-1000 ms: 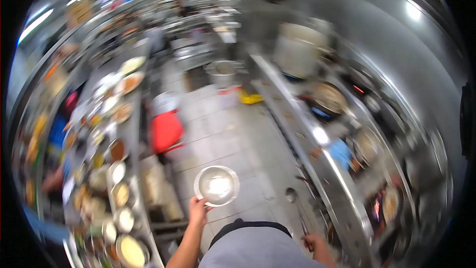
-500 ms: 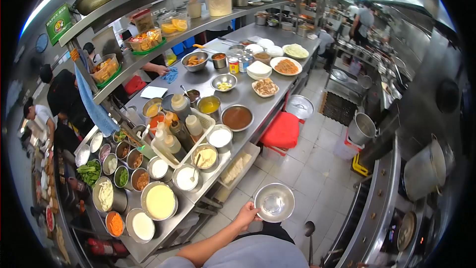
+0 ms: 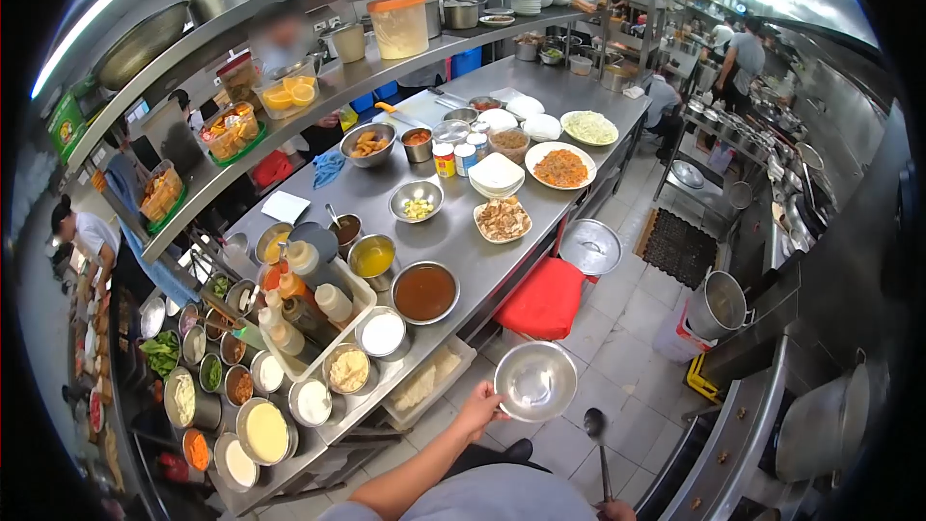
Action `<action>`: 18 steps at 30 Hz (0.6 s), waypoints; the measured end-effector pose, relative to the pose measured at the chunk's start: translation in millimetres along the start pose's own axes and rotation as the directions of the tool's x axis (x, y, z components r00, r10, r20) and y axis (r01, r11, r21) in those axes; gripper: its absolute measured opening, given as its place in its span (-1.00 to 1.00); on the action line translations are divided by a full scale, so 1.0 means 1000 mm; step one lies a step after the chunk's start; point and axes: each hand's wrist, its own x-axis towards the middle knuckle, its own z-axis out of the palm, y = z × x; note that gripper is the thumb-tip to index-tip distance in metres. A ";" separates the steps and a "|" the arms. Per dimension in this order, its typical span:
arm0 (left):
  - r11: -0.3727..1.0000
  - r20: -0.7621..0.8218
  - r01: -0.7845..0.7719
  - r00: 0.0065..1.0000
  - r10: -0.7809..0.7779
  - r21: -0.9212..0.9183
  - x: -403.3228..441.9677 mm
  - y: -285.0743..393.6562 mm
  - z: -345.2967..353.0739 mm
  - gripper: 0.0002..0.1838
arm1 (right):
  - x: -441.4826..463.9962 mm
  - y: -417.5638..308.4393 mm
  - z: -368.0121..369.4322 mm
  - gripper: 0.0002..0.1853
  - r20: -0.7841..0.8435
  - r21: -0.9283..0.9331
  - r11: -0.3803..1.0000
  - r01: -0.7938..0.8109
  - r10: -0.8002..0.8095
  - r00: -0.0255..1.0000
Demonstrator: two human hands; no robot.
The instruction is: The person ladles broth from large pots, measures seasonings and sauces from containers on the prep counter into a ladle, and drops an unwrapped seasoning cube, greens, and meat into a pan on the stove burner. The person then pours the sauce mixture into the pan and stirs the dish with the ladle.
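My left hand (image 3: 478, 412) grips the rim of a shiny metal bowl (image 3: 536, 382), which hangs above the floor tiles in front of my body. No food shows inside the bowl. At the bottom edge my right hand (image 3: 616, 511) is only partly in view, closed round the handle of a dark ladle (image 3: 595, 423). The ladle's head points up and away from me, to the right of the bowl and apart from it. Beyond the bowl stand a tub of white sauce (image 3: 383, 332) and a bowl of brown sauce (image 3: 425, 292) at the counter's edge.
The steel counter (image 3: 371, 195) bears several bowls, plates and a basket of squeeze bottles (image 3: 362, 299). A red-covered stool (image 3: 542, 299) stands beside it. Stoves and a large pot (image 3: 820, 425) line the right side. Co-workers (image 3: 745, 58) stand further back.
The view has moved forward along the aisle. The ladle has risen further into view, and part of my right hand now shows. My left hand still holds the bowl.
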 end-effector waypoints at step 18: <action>0.591 -0.571 -0.762 0.618 0.540 -0.266 0.222 0.295 -0.037 -0.83 | 0.145 0.098 -0.015 -0.79 0.112 0.378 0.295 -0.877 0.926 0.360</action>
